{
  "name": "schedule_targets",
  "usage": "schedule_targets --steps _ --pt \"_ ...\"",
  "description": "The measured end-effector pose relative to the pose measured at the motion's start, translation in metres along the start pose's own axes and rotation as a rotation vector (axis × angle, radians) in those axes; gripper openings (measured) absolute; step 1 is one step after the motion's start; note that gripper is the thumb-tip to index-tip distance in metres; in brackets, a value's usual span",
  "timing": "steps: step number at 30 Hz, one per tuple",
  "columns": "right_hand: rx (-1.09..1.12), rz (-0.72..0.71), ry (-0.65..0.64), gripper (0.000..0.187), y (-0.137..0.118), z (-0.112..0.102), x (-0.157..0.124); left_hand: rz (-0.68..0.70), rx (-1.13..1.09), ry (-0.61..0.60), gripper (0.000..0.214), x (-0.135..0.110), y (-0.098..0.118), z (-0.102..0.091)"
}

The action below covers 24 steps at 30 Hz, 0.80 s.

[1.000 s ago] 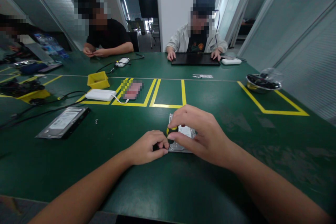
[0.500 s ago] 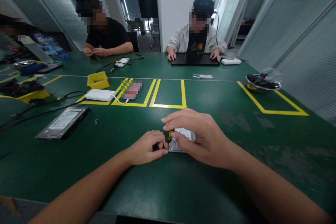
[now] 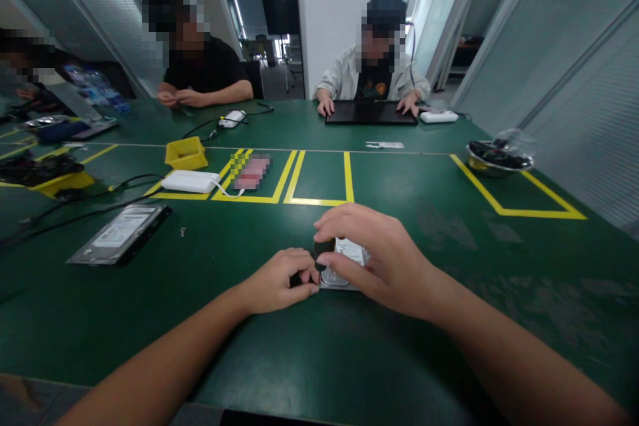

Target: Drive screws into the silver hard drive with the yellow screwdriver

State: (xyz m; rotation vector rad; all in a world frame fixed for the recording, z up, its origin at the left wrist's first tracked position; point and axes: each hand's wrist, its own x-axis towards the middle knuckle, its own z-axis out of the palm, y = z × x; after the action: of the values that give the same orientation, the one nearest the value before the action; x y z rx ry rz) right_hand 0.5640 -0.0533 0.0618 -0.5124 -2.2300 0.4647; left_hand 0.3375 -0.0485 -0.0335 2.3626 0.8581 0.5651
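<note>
A silver hard drive (image 3: 352,251) lies on the green table in front of me, partly covered by my right hand (image 3: 372,256). The thumb and fingers of that hand close around the dark handle of a short screwdriver (image 3: 324,253), which stands roughly upright at the drive's left end. Its tip is hidden. My left hand (image 3: 284,279) rests on the table with curled fingers gripping the drive's left edge. A second, larger hard drive (image 3: 122,233) lies to the left, and a few small screws (image 3: 183,232) sit between it and my hands.
Beyond my hands are yellow tape outlines (image 3: 319,202), a white power bank (image 3: 190,181) cabled to a phone (image 3: 253,173), and a yellow bin (image 3: 186,154). A metal bowl (image 3: 499,163) of dark parts stands right. Several people sit around, one holding a black panel (image 3: 371,113).
My right fingers have shifted on the screwdriver handle, closing from a loose, spread pose to a grip around it. My left hand and the drive stay in place.
</note>
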Motion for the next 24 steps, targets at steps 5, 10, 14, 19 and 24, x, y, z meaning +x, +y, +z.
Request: schedule_targets --steps 5,10,14,19,24 --pt "-0.008 0.020 0.014 0.017 -0.003 -0.007 0.001 -0.002 -0.017 -0.008 0.008 0.001 0.000 -0.001" --pt "-0.045 0.048 0.056 0.016 -0.013 -0.027 0.003 0.000 -0.051 -0.023 0.009 0.000 -0.002 -0.001" --pt "-0.168 0.046 0.076 0.015 -0.012 -0.033 0.001 -0.007 -0.060 -0.036 0.014 0.001 -0.002 -0.001" --pt "-0.450 0.149 0.099 0.020 -0.005 -0.031 0.001 -0.017 -0.057 -0.047 0.013 0.000 -0.001 -0.001" --pt "-0.767 0.337 0.016 0.013 -0.002 -0.034 0.001 -0.029 -0.048 -0.052 0.010 0.001 0.001 -0.001"
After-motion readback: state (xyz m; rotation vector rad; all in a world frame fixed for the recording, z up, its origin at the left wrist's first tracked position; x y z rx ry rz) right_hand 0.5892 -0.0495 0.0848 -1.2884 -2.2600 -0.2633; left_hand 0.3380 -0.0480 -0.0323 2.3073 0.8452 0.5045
